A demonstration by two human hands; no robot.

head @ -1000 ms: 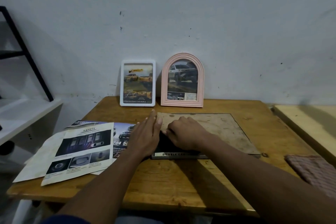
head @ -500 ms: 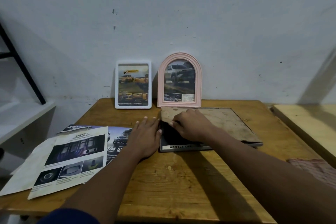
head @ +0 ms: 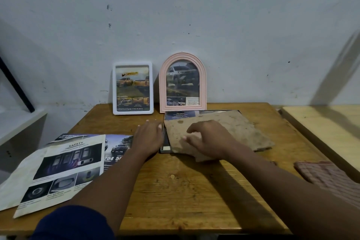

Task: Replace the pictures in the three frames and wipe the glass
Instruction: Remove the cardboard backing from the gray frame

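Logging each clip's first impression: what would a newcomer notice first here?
Two hands at the table's centre: the right hand presses on a brown backing board lying over a flat frame, the left hand flat beside it. Behind, a white frame and a pink arched frame lean against the wall, both showing trucks.

Backing board [head: 229, 130]: earlier square over the dark frame; now turned askew, its near corner past the frame's near edge onto the table [head: 175, 191], its far-left part drawn back.
Picture in the frame [head: 181, 114]: a strip now exposed at the far edge, where the board covered it before.
Dark frame [head: 165, 143]: only a narrow left strip now shows; the lettered near edge seen earlier is covered.
Right hand [head: 209, 140]: moved from the board's left edge to its near-left part, fingers spread on top.
Left hand [head: 150, 138]: remains flat against the frame's left side, shifted slightly.
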